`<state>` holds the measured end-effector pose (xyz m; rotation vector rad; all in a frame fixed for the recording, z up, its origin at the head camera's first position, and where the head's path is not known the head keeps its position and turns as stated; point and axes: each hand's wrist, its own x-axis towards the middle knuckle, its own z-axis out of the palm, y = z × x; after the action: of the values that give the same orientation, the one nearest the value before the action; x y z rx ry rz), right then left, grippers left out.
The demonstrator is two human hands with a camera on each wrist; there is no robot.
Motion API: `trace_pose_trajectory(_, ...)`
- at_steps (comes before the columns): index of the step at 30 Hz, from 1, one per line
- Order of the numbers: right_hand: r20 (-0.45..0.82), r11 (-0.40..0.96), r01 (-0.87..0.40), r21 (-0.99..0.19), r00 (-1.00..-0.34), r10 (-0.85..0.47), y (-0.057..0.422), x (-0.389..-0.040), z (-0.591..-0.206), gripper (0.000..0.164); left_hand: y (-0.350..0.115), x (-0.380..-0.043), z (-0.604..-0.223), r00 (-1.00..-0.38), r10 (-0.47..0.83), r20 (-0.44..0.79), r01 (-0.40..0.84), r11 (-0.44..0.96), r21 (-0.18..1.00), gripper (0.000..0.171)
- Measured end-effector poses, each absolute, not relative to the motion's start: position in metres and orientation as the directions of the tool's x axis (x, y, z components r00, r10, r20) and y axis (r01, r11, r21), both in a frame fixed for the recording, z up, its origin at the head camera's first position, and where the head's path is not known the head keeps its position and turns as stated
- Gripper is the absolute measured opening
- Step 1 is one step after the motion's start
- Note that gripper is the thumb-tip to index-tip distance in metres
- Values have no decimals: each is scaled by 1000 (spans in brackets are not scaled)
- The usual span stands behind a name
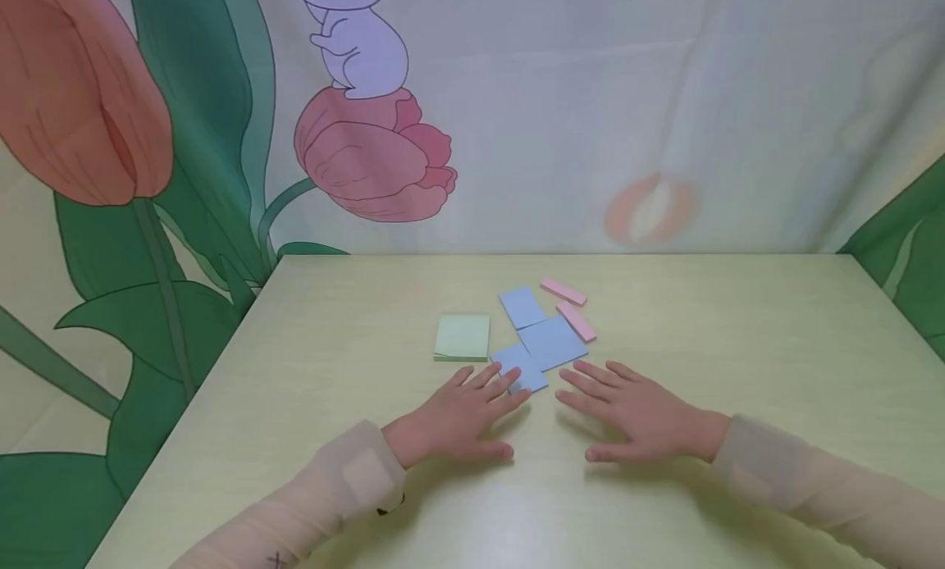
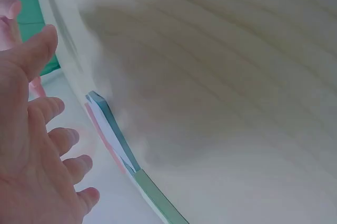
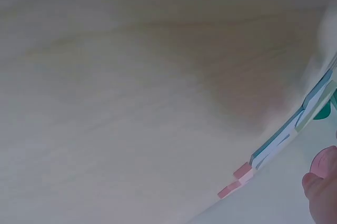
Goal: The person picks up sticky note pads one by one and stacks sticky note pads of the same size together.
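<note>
Both hands are spread above the table with nothing in them. In the head view my left hand overlaps the nearest blue pad of paper, its fingers straight and pointing away. Facing it, my right hand has its fingertips just short of the blue pads' near side. Behind the first pad lie a larger blue pad and a smaller blue pad, edge to edge. A square green pad sits to their left. Two narrow pink strips, a near one and a far one, lie at the right.
The pale wooden table reaches back to a hanging cloth printed with tulips and a white rabbit. Long beige sleeves cover both forearms, the left sleeve and the right sleeve.
</note>
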<state>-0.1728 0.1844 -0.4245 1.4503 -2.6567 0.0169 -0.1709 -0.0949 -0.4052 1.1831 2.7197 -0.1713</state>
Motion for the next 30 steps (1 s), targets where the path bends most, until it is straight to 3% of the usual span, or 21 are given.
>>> trace_pose_trajectory(10,96,574,-818,16,-570,-816,183,-179,-418,70,-86,-175,-400,-676,712,-189,720,693,31,65)
trace_pose_trajectory(24,95,615,-788,-39,-615,-783,178,-193,-409,53,-78,-188,-397,-726,687,-10,684,724,89,43)
trace_pose_trajectory(28,101,632,-771,-81,-637,-764,175,-197,-406,48,-76,-189,-396,-779,627,4,621,771,143,39)
trace_pose_trajectory(30,96,659,-735,-158,-676,-731,172,-199,-406,42,-75,-189,-396,-822,569,3,559,807,190,37)
